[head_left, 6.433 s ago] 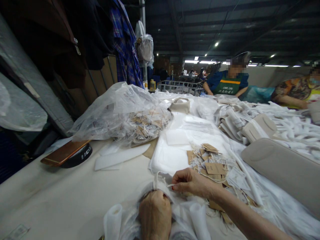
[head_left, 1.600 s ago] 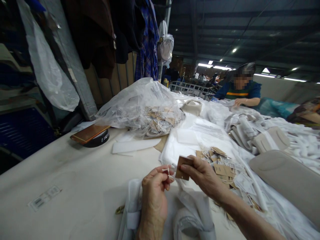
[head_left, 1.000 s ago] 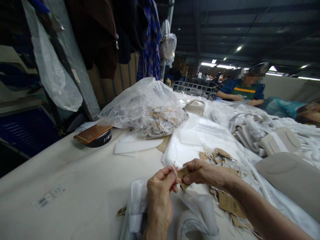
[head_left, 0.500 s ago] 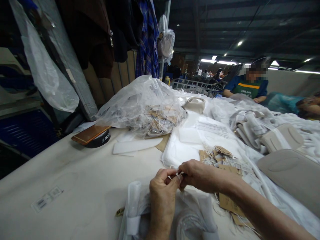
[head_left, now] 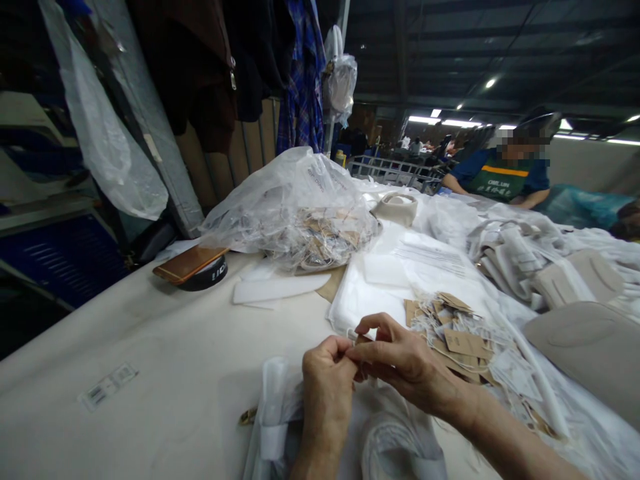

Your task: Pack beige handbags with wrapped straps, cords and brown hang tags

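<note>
Both hands (head_left: 350, 363) pinch white string (head_left: 353, 335) (prob. tag's), above wrapped item (head_left: 385, 447).

Left hand (head_left: 327, 387) and right hand (head_left: 400, 360) meet at centre, fingers (head_left: 350, 352) pinched together, touching.

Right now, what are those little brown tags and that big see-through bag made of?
The brown tags look like matte kraft card: flat, stiff, dull tan, with thin white strings. The see-through bag looks like thin glossy plastic film: it crinkles, shines under the lights and shows more tags inside.
</note>
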`<state>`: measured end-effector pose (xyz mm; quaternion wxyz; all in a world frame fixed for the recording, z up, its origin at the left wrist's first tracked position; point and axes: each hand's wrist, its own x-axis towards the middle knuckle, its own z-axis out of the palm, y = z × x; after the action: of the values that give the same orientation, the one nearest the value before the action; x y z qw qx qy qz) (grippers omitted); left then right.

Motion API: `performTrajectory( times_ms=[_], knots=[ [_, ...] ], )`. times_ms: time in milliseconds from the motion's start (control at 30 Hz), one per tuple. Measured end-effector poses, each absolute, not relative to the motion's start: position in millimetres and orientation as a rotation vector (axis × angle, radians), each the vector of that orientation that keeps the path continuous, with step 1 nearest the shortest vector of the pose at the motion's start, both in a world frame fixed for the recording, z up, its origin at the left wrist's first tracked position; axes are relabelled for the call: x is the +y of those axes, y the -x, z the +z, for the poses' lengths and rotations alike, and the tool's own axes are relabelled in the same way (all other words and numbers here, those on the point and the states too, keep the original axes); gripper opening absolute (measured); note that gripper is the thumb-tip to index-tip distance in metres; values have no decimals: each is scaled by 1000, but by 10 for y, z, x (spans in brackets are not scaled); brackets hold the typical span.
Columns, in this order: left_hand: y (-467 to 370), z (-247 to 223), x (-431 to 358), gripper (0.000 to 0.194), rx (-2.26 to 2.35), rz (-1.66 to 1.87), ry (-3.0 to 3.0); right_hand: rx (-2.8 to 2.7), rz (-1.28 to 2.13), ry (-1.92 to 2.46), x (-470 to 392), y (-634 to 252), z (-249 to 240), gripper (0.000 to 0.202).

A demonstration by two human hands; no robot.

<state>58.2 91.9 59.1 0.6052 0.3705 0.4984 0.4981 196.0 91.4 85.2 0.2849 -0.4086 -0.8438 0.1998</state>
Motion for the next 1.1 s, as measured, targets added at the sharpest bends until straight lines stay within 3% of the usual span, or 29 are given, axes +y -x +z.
performTrajectory(
  times_ms=[233,467,733,900,1100],
  knots=[
    [-586,593,932,16,1224,1167,-916,-2146,559,1156,886,-1979,640,20],
    [-602,589,872,16,1303,1153,-1070,-2458,-58,1063,861,-1975,695,25],
    [-612,504,877,24,1440,1119,-1271,-2244,218,1269,894,-1938,555,16],
    [-602,506,877,23,1493,1228,-1163,-2113,122,1397,883,-2002,547,15],
    [-595,512,837,21,1533,1462,-1192,-2223,529,1430,848,-2111,665,18]
  ],
)
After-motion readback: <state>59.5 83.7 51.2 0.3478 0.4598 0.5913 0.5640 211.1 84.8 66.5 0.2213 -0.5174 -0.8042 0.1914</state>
